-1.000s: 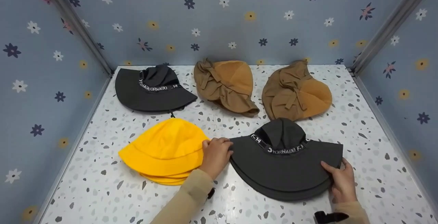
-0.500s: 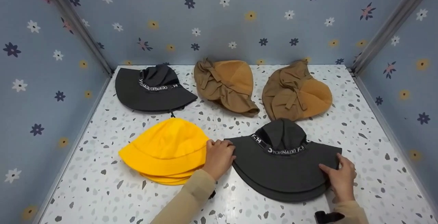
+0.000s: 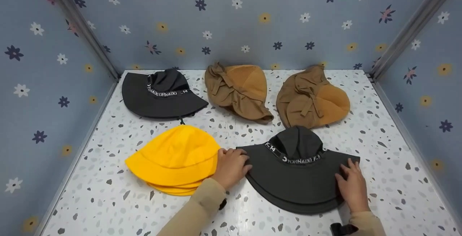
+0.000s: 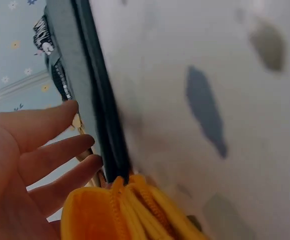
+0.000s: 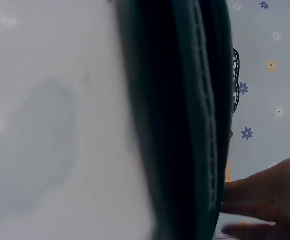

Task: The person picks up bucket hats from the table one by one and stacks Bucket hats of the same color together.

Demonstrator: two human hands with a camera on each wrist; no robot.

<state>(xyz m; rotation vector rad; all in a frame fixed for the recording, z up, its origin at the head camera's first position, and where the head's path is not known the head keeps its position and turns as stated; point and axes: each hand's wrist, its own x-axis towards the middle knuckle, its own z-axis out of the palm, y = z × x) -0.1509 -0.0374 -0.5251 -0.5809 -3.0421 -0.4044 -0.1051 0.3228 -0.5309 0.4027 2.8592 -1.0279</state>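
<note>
A dark grey wide-brimmed hat [image 3: 292, 182] with a lettered band lies at the front right, a second brim layer showing beneath its front edge. My left hand [image 3: 231, 167] touches the left end of its brim, fingers loosely extended. In the left wrist view, those fingertips [image 4: 85, 145] meet the stacked brim edges. On the right end of the brim rests my right hand [image 3: 353, 189], its fingers fairly straight. The right wrist view has the layered brim [image 5: 200, 110] in front of part of that hand [image 5: 270, 200]. Stacked yellow bucket hats [image 3: 177, 156] lie just left of my left hand.
Along the back lie another dark grey hat [image 3: 155, 104], a brown hat [image 3: 245, 84] and a second brown hat [image 3: 317, 99]. Flower-patterned panels [image 3: 231, 23] enclose the speckled white tabletop [image 3: 108, 207] at the back and both sides.
My right hand has shifted left from the brim's outer edge onto its right end, its thumb-and-finger hold loosened. My left hand has moved slightly right against the brim. The other hats stay put.
</note>
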